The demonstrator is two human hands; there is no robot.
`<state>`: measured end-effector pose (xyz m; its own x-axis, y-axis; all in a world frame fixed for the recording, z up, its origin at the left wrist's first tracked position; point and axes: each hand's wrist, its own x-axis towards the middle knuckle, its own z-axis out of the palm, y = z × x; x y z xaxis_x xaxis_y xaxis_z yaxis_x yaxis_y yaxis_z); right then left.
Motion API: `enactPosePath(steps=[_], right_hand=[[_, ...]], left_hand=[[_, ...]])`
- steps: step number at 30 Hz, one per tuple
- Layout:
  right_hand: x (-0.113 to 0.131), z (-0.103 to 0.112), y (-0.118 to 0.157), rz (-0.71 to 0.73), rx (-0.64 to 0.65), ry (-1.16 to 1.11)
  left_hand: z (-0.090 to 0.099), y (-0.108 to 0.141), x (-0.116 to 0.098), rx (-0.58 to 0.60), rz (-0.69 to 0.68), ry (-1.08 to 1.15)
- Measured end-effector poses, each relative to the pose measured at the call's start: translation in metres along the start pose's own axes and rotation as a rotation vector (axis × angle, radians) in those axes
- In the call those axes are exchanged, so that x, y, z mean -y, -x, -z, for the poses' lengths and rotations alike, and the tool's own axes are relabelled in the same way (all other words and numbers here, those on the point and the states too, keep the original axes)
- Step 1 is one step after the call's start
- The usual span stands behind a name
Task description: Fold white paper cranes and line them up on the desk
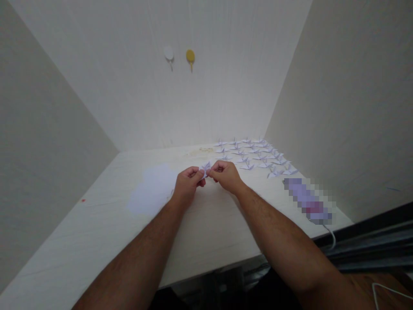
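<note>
Between both hands, above the middle of the table, is a small folded white paper piece (205, 166), with pointed tips sticking up. My left hand (190, 178) pinches its left side between thumb and fingers. On the other side, my right hand (224, 173) grips it with thumb and forefinger. Fingers cover much of the paper, so its full shape is hidden. Several white folded paper cranes (248, 165) stand in rows just beyond and to the right of my right hand. Loose white paper sheets (150, 189) lie left of my left hand.
A pixelated, phone-like object (306, 200) with a white cable (331, 236) lies near the table's right edge. Walls enclose the pale table (213, 241) at the back and both sides. A white hook (168, 54) and a yellow hook (190, 56) hang on the back wall.
</note>
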<state>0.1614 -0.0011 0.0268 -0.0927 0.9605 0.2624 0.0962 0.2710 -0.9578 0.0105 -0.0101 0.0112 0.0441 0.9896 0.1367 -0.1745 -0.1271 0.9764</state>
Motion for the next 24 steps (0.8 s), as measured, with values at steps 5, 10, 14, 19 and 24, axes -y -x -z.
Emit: enactPosePath(steps=[5,10,14,19,24], right_hand=[[-0.0022,0.0001,-0.0002,0.036,-0.017,0.045],[-0.0009,-0.001,0.0011,0.112,-0.043,0.109],[0.0005,-0.0017,0.0024,0.127,-0.075,0.145],[0.0036,-0.0017,0.0029,0.116,-0.087,0.141],[0.0018,-0.0003,0.0015,0.104,-0.067,0.05]], left_hand=[[0.0,0.001,-0.0002,0.014,-0.012,-0.025],[0.0001,0.0004,-0.0016,-0.008,-0.025,-0.114],[-0.0004,0.0001,-0.001,-0.034,-0.037,-0.116],[-0.0017,-0.0006,-0.0006,-0.017,-0.02,-0.02],[-0.0004,-0.0027,0.0006,-0.04,-0.016,0.021]])
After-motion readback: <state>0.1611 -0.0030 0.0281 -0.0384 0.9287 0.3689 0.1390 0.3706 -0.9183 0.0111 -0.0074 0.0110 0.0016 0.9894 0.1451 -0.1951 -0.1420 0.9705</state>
